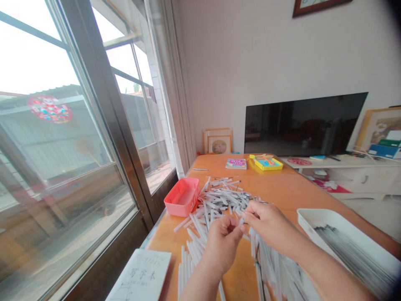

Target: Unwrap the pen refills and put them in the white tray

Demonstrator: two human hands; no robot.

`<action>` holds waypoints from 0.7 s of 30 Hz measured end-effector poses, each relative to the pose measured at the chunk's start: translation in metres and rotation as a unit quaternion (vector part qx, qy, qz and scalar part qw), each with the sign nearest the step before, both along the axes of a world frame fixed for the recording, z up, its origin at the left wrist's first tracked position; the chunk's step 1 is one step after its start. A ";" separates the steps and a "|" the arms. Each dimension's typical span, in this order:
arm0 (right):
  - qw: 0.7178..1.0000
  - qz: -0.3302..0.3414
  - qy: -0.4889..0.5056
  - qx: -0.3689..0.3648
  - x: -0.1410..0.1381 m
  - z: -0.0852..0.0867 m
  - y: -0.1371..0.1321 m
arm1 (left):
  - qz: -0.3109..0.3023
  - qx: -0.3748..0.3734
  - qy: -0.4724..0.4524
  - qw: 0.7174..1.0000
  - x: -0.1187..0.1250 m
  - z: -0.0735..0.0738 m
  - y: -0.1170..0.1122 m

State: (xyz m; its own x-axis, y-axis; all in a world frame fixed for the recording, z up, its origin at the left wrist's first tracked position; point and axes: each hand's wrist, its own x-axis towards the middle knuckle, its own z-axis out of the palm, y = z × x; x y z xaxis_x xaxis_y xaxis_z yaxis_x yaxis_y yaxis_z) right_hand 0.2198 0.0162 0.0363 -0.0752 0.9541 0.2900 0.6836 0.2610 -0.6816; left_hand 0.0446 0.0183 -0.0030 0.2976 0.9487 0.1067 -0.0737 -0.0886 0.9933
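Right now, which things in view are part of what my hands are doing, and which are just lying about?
Likely part of the job:
small pale piece between left hand and right hand
loose pale tubes
white tray of thin sticks
pink box beside the tubes, less certain

Apparently just lying about:
notebook
purple booklet
yellow tray

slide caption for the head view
Left hand and right hand pinch a slim translucent tube over a glossy orange-brown table.

Here's the heap of tubes [224,197] on the bench [285,188]: basket [180,207] just left, tray [304,221] off right, notebook [140,276] front-left, booklet [236,164] behind it.
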 end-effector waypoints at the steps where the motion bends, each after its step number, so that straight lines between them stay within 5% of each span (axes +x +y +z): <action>1: 1.000 0.007 0.016 -0.010 0.000 0.001 0.000 | -0.004 0.002 -0.001 1.000 -0.001 0.002 0.000; 7: 0.986 0.080 0.112 -0.089 0.004 0.012 -0.006 | -0.067 -0.043 -0.032 0.996 -0.005 0.012 -0.004; 16: 0.997 0.015 0.063 -0.037 -0.001 0.003 0.000 | -0.055 -0.055 -0.045 0.996 -0.002 0.009 -0.004; 21: 0.983 0.074 0.133 -0.105 -0.003 0.011 -0.005 | -0.106 -0.081 -0.063 0.989 -0.006 0.014 -0.007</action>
State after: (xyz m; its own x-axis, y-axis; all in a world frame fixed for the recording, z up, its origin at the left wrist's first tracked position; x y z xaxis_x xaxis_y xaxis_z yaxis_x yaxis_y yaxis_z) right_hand 0.2172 0.0110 0.0472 -0.1652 0.9794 0.1160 0.4384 0.1783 -0.8809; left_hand 0.0384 0.0116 0.0105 0.4858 0.8740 0.0072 -0.1971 0.1016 0.9751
